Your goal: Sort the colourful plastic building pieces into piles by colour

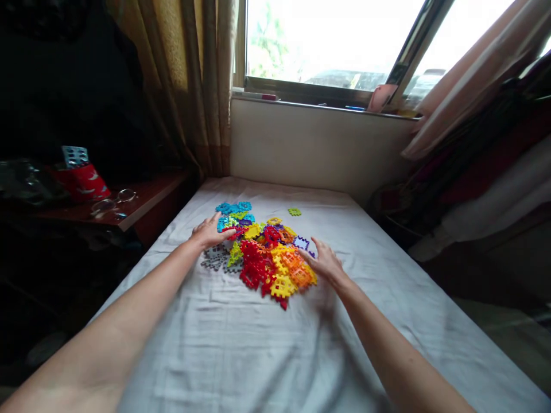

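A heap of flat plastic interlocking pieces (255, 265) with notched edges lies on a pale bed sheet. Red, yellow and orange ones make up its front and right, blue ones (232, 207) its far left, grey ones (215, 261) its near left. At the heap's left edge is my left hand (210, 232), fingers spread, thumb toward the red pieces. My right hand (323, 259) borders the right side, thumb and fingers apart, close to a purple square piece (301, 243) and the orange ones. Neither hand grips a piece. One green piece (294, 211) lies apart, beyond the heap.
The bed sheet (241, 350) is wrinkled and ends at a wall under a window. To the left, a wooden table (150, 198) carries eyeglasses (114, 201) and a red pouch (86, 180). Clothes (486, 172) hang on the right; a curtain (189, 80) hangs on the left.
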A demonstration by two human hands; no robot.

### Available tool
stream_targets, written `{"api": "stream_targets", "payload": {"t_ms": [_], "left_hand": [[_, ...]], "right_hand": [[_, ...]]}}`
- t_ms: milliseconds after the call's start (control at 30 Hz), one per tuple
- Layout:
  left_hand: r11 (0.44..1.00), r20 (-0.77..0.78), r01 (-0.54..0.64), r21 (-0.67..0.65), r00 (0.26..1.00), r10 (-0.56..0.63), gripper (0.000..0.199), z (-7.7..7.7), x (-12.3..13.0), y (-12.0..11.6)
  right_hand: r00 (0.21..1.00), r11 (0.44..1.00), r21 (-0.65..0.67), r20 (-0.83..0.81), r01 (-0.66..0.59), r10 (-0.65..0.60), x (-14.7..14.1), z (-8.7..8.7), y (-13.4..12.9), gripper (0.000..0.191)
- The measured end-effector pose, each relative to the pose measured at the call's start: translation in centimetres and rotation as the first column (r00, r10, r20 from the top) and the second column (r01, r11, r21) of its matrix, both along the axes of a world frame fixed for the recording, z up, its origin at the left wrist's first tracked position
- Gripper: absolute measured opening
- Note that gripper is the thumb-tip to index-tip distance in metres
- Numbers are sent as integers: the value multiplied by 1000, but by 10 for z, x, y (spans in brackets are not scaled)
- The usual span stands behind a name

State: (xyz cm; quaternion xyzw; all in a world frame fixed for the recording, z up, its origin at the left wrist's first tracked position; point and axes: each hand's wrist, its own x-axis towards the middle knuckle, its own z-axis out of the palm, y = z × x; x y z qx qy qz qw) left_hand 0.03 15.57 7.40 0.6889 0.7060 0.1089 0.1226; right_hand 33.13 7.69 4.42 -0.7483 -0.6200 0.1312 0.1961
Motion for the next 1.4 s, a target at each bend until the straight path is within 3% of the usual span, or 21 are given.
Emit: {"api": "stream_targets", "payload": {"t_ms": [67,167,333,433,567,667,767,833,900,967,1033,1100,1200,1300,1400], "left_hand": [[998,7,24,-55,1000,-24,90,-16,-5,-1],[998,10,56,10,998,-56,95,-41,-1,-17],[988,104,56,143,992,-71,100,-65,13,-64],[991,193,68,118,977,-90,103,-61,16,-92],[984,242,163,68,954,-175,95,-27,7,-107],[985,195,174,-6,966,-169,72,6,-4,-77],[989,84,148,26,985,-150,60,26,-7,-11],[986,10,139,93,990,-141,57,24,-1,38],[989,-60,108,100,993,-102,63,14,7,81],[997,-74,44,58,996,-40,70,-2,15,111],[1000,-69,5,6,998,-4,75,-16,24,127],[1000,-57,24,-18,998,-25,75,-27,34,130],[985,-23,171,-18,985,-171,70,-32,55,118],[930,43,368,-18,929,-367,65,-27,75,87],[881,166,472,46,866,-472,73,-16,77,44]], "right_hand": [[995,996,-58,71,-61,65,1,-22,-25,80],[982,988,-9,113,-154,154,-17,-44,-41,94],[984,980,116,-61,-160,168,-65,-46,-7,83],[935,940,228,-190,-254,299,-90,-37,17,76],[812,825,370,-245,-426,529,-103,-18,36,69],[844,836,389,-215,-388,492,-78,-10,49,53],[953,926,295,-119,-234,279,-33,-17,62,48],[997,982,176,-8,-73,75,-5,-28,69,53],[993,996,74,110,42,-50,14,-38,76,57],[981,998,10,178,70,-70,20,-45,83,58],[982,999,-20,186,30,-26,15,-47,91,58],[986,998,-17,150,-67,68,1,-45,98,55],[973,973,30,44,-229,227,-29,-41,105,51],[939,946,98,-128,-308,319,-57,-36,103,53],[904,940,163,-268,-299,334,-65,-28,88,58]]}}
